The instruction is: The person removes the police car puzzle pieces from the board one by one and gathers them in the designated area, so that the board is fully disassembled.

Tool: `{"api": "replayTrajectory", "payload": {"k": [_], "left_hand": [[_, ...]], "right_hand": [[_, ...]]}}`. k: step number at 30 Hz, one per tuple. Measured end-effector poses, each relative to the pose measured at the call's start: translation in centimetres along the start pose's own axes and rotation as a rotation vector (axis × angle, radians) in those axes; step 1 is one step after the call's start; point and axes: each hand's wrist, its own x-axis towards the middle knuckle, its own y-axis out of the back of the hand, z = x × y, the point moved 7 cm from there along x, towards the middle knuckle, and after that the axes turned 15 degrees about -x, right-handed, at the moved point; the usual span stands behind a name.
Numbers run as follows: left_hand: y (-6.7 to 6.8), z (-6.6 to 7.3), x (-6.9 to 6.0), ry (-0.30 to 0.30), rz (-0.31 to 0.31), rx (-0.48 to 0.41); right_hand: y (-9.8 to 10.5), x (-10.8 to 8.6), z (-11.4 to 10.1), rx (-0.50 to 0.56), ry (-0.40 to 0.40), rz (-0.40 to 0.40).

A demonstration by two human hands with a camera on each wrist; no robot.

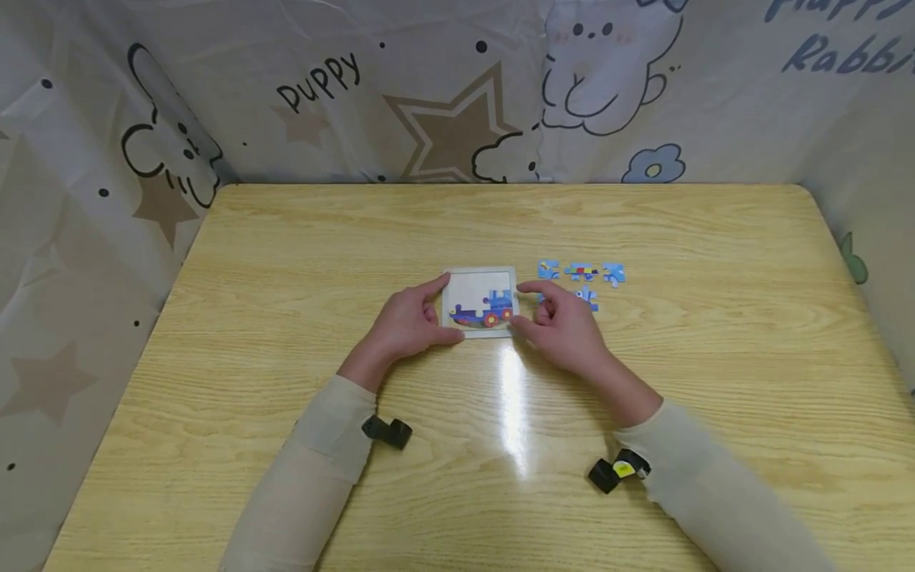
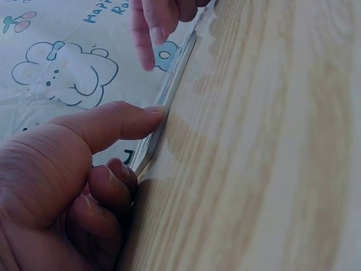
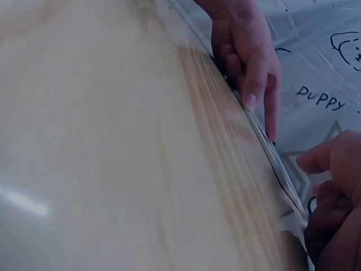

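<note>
A small framed puzzle board (image 1: 477, 334) lies flat on the table, its lower part filled with pieces showing a blue vehicle with red-and-yellow wheels. The left hand (image 1: 411, 322) grips the board's left side, thumb at the lower edge and index finger at the upper left corner. At the right side, the right hand (image 1: 565, 330) has its thumb on the lower right of the board and its index finger by the right edge, other fingers curled. In the left wrist view the left thumb (image 2: 124, 124) touches the frame's edge (image 2: 158, 132).
Several loose puzzle pieces (image 1: 582, 272) lie just beyond the right hand, some partly covered by it. The wooden table (image 1: 286, 238) meets a patterned cloth (image 1: 429, 48) at its far edge. Black wrist cameras sit on both sleeves.
</note>
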Motion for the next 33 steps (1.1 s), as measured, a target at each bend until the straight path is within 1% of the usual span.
{"api": "replayTrajectory", "payload": {"k": [3,8,16,21,25,33], "left_hand": [[0.1,-0.1,0.1,-0.008,0.003,0.003],[0.1,0.0,0.1,-0.012,0.002,0.004],[0.0,-0.1,0.1,0.002,-0.005,-0.007],[0.1,-0.2,0.0,0.006,-0.002,-0.012],[0.1,-0.1,0.0,-0.003,0.003,-0.006],[0.1,0.0,0.0,-0.002,0.008,0.007]], "right_hand": [[-0.7,0.2,-0.6,-0.001,-0.017,0.003],[-1.0,0.5,-1.4,-0.028,-0.045,-0.010],[-1.4,1.0,-1.1,-0.089,-0.089,-0.043],[-1.5,1.1,-1.0,-0.120,-0.096,-0.062],[-1.7,1.1,-0.9,-0.138,-0.101,-0.071],[-1.8,1.2,-0.8,-0.163,-0.077,-0.069]]}}
